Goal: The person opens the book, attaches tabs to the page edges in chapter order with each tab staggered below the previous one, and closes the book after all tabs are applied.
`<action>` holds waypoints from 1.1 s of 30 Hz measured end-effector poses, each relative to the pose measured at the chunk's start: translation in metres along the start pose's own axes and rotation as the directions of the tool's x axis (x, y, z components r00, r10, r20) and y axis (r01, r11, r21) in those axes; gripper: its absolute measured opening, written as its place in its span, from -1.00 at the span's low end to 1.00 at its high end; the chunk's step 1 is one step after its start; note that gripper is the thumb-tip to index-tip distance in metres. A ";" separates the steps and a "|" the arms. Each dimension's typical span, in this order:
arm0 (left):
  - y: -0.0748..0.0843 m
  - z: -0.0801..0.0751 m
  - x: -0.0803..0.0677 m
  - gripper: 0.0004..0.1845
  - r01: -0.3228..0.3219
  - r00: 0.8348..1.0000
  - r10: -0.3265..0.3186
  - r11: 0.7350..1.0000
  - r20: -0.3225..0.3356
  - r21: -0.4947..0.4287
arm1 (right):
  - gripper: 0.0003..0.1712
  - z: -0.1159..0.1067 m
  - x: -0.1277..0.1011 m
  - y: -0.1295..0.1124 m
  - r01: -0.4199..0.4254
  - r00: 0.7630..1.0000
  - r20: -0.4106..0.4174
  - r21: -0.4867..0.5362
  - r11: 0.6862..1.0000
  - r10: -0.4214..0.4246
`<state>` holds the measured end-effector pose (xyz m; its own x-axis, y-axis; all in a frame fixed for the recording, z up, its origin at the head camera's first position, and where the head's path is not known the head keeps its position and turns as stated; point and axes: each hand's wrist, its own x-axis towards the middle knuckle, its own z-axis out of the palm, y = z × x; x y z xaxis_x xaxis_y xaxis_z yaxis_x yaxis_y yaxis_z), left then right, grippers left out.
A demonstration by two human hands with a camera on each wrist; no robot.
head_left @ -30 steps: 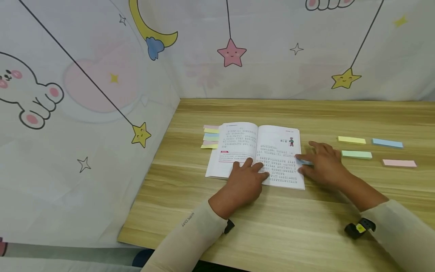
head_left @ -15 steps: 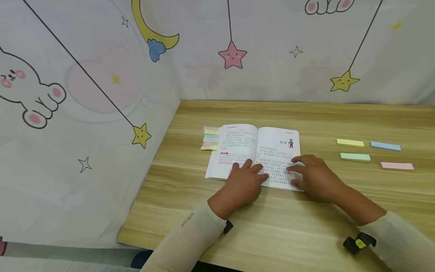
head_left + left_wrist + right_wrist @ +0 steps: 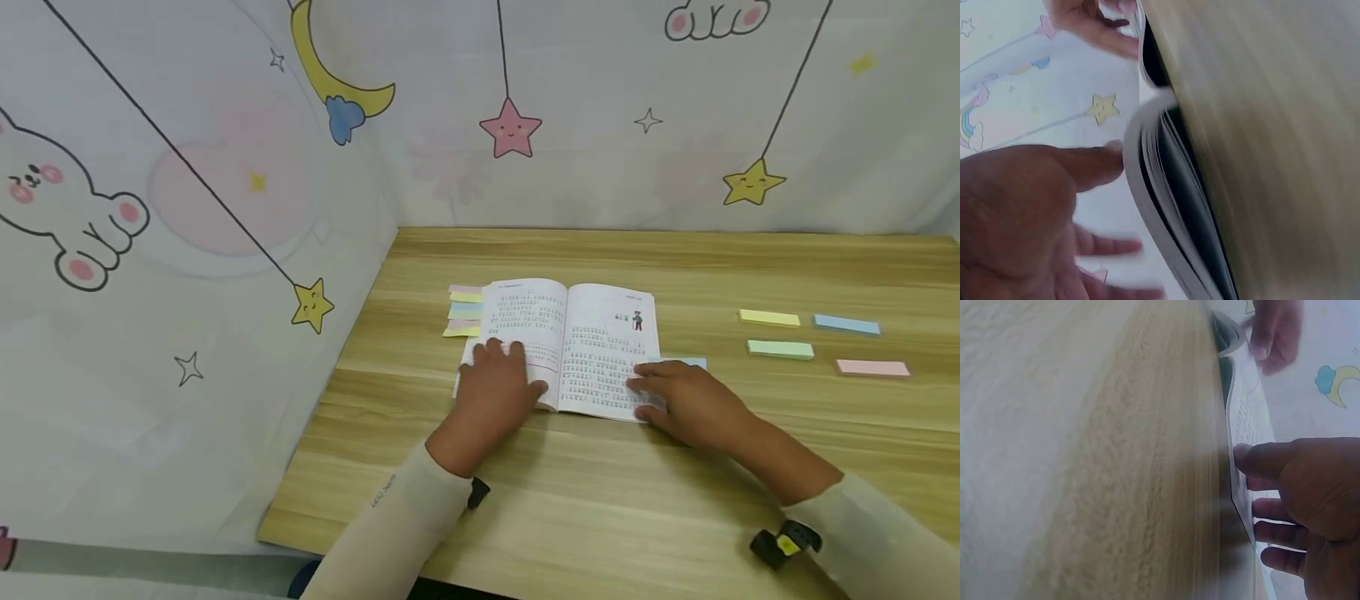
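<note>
An open book [image 3: 600, 354] with printed text lies on the table in the head view. My left hand [image 3: 493, 387] is over its left page, fingers extended; in the left wrist view the thumb [image 3: 1094, 167] is against the curved page edges. My right hand [image 3: 693, 406] rests its fingertips on the lower right page, holding nothing between the fingers. Behind that hand, a blue sticky tab [image 3: 692, 363] juts out past the book's right edge, partly covered by the hand. Several pink, yellow and blue tabs [image 3: 465, 310] stick out from the left edge.
To the right lie a yellow pad of sticky tabs [image 3: 769, 318], a blue pad [image 3: 847, 324], a green pad [image 3: 780, 349] and a pink pad [image 3: 872, 368]. A printed cloth [image 3: 585, 183] hangs behind and left of the wooden table [image 3: 600, 500].
My left hand has moved left from the book's middle onto the left page. My right hand has shifted left and down onto the page, and the blue tab now shows beyond the book's edge.
</note>
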<state>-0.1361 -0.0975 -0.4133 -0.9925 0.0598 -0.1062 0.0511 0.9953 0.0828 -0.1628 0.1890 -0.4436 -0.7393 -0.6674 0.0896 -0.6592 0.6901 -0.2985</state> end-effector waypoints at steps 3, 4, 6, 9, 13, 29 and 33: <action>-0.011 0.000 -0.002 -0.05 0.202 0.976 -0.203 0.979 0.084 0.013 | -0.50 0.000 0.000 0.000 0.001 1.000 -0.004 -0.007 1.000 -0.001; -0.014 0.001 -0.003 0.01 0.233 0.966 -0.233 0.972 0.113 0.010 | -0.51 -0.001 0.000 0.000 0.001 1.000 -0.004 -0.008 1.000 -0.001; -0.017 0.004 -0.006 0.07 0.252 0.957 -0.248 0.968 0.153 -0.008 | -0.52 -0.002 0.000 0.000 0.002 1.000 -0.004 -0.004 1.000 -0.002; -0.015 0.008 -0.008 0.12 0.225 0.964 -0.219 0.974 0.153 -0.023 | -0.53 -0.004 -0.001 0.000 -0.002 1.000 0.002 0.005 1.000 0.002; -0.012 0.009 -0.012 0.19 0.184 0.974 -0.181 0.983 0.135 -0.015 | -0.54 -0.003 -0.002 0.000 -0.006 1.000 0.011 0.019 1.000 0.005; -0.031 0.001 -0.009 -0.47 -0.002 1.000 0.005 0.992 -0.020 0.126 | -0.54 0.001 -0.001 0.005 0.022 1.000 -0.020 0.011 1.000 -0.022; -0.027 -0.006 -0.015 -0.45 0.037 0.988 -0.027 0.997 -0.152 0.062 | -0.53 0.000 0.000 0.005 0.025 1.000 -0.018 0.005 1.000 -0.025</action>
<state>-0.1231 -0.1253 -0.4082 -0.9988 0.0203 0.0438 0.0211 0.9996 0.0170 -0.1663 0.1920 -0.4455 -0.7251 -0.6790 0.1144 -0.6767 0.6719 -0.3011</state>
